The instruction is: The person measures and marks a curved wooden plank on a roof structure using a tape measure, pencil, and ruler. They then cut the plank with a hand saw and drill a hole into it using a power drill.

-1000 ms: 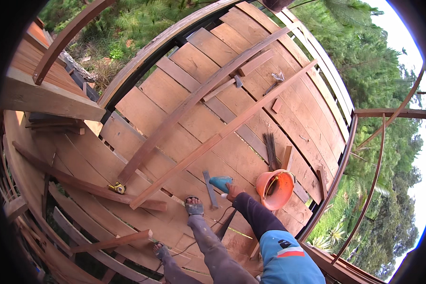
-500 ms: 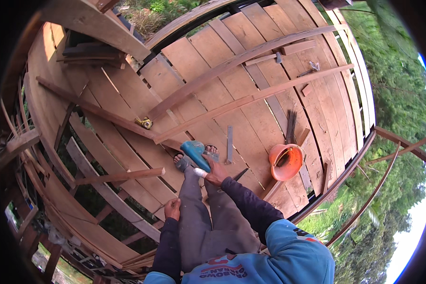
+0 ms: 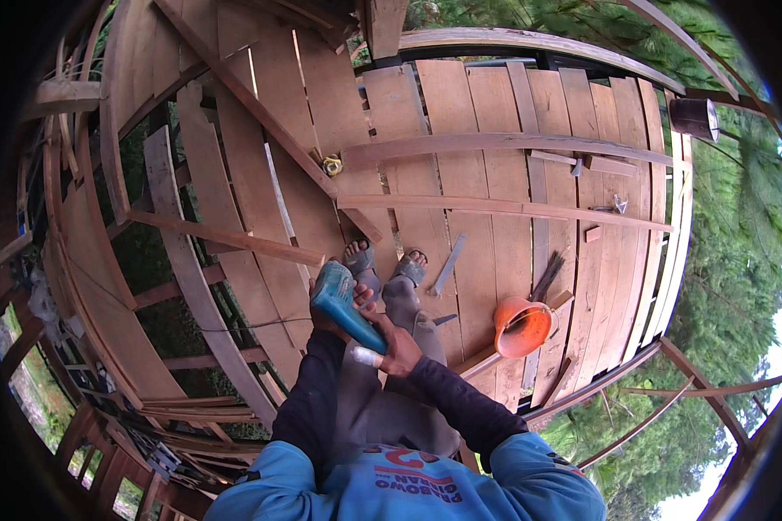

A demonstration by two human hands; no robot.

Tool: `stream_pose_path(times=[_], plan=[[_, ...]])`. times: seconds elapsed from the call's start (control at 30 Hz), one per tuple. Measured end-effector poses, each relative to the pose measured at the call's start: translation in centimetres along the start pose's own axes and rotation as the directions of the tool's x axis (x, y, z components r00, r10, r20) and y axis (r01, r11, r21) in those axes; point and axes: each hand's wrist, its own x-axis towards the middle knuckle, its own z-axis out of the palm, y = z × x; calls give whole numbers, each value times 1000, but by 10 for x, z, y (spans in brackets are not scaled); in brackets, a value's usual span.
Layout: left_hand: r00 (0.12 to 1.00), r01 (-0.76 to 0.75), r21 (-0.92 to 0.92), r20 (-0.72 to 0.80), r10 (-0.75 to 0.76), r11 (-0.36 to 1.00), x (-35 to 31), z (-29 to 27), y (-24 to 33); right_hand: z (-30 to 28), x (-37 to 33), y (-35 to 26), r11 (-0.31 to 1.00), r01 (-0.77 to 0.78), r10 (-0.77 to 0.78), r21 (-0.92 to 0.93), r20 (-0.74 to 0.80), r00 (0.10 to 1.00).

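Note:
A teal power tool (image 3: 339, 304) with a thick rounded body and a narrower rear end is held above my lap; its exact kind is hard to tell. My right hand (image 3: 399, 346) wraps around the narrow rear end, and a white wrapping covers one finger. At the thick front end, my left hand (image 3: 323, 321) grips from beneath, partly hidden by the body, with fingers showing on the far side. Just ahead of the tool is the end of a wooden beam (image 3: 269, 247).
Planks form the floor, with open gaps (image 3: 202, 304) at the left. Long timbers (image 3: 495, 206) lie across it. An orange bucket (image 3: 520, 328), dark thin rods (image 3: 547, 276), a flat metal strip (image 3: 448, 263), a yellow tape measure (image 3: 332, 165) and a hatchet (image 3: 576, 165) are around.
My left hand has come up from beside my leg to the power tool. My right hand has brought the tool nearer and leftward. The view has turned and my feet have shifted.

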Motion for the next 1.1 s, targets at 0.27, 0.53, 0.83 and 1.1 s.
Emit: stream_pose_path(times=[0.27,0.53,0.83,1.1], plan=[[968,-245,106,-32,250,964,-12,3,36,25,47,-8,946,-280,292,-163,52,955],[871,-481,258,28,491,838,-36,-19,113,65,123,-36,989,-131,142,-72,175,974],[858,-509,86,-33,513,856,-16,3,115,57,144,-37,922,-372,348,108,190,918],[952,-306,-182,-83,295,934,96,-20,62,-5,135,12,883,-468,465,37,63,883]])
